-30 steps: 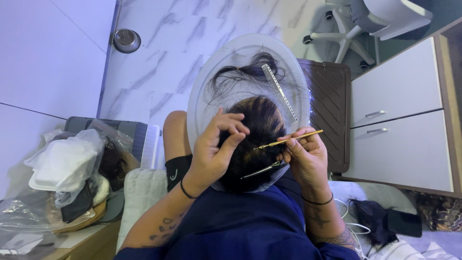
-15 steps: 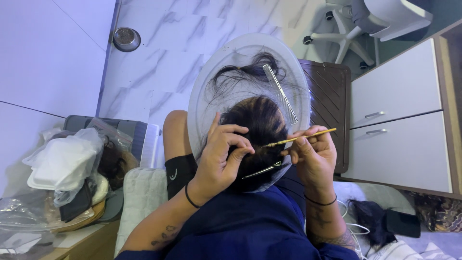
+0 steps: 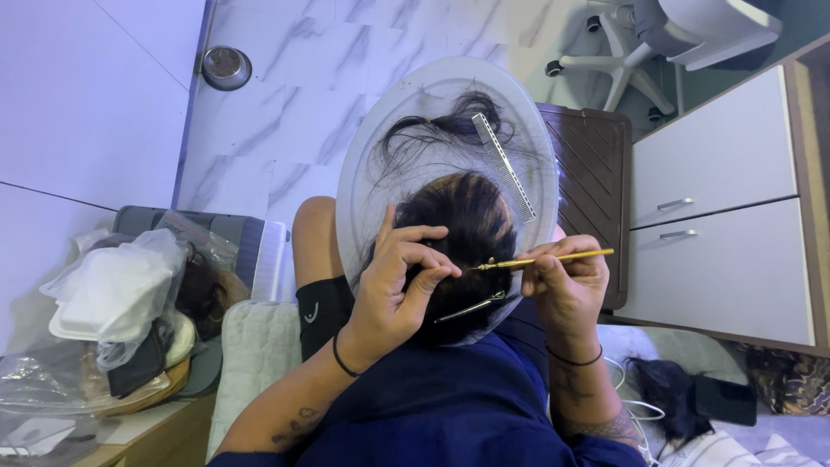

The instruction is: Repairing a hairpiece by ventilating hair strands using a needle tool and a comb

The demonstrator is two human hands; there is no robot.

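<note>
- Marble-patterned floor tiles fill the background, and a round translucent tray sits over someone's lap, carrying the work.
- At the near edge of the tray rests a dark wig on a head form, its hair combed into ridged sections that run from front to back.
- Pinching a small strand at the wig's near side, the left hand has its thumb and fingers closed together on the hair.
- Gripped in the closed fingers of the right hand, a thin gold ventilating needle points its tip into the strand that the left hand holds.
- Just below the needle, a metal hair clip pins down a section at the wig's near edge.
- My judgement: the work is partway along, since most of the crown looks filled while the near hairline is what the needle addresses.
- Toward the far edge of the tray lie a loose bundle of dark hair and a silver comb, both apart from the hands.
- Right of the tray stand a brown crate and a white drawer cabinet; an office chair is beyond.
- At the left, plastic bags are heaped on a wooden surface, and a steel bowl sits on the floor.
</note>
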